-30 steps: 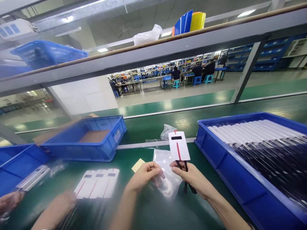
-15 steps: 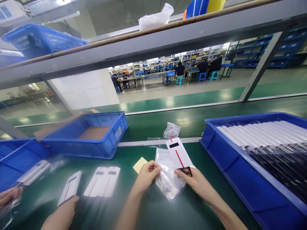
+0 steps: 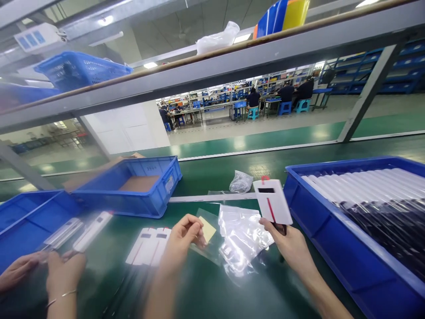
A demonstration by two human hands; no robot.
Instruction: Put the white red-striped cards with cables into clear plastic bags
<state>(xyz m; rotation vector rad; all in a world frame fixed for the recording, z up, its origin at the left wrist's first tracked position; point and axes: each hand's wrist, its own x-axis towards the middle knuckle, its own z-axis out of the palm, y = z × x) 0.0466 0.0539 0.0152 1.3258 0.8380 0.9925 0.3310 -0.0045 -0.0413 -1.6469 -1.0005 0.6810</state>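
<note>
- Card [image 3: 272, 201], white with a red line and a dark little window, stands up in the right hand [image 3: 289, 246], just left of the big blue bin [image 3: 332, 235] on the right. The fingers pinch it at its bottom end, where something dark hangs down.
- The left hand [image 3: 184, 237] is closed on one thin clear bag [image 3: 207, 235]. I think a yellow slip shows through it.
- To do this well, I think the left hand should hold the bag mouth wide and the right hand should keep the card straight, so the corners do not catch on the plastic.
- Clear bags [image 3: 244, 237] lie in a loose pile between the two hands. They are too see-through to count.
- About three more white cards [image 3: 149, 246] lie side by side on the green table [image 3: 206, 292], left of the left hand.
- One scrunched bag [image 3: 241, 180] sits farther back.
- Three blue bins are on the table: the big one full of white and dark rows, one in the middle [image 3: 133, 188], and one at the far left [image 3: 23, 221].
- Another person's two hands [image 3: 43, 270] work at the bottom left, holding a long white piece [image 3: 93, 224].
</note>
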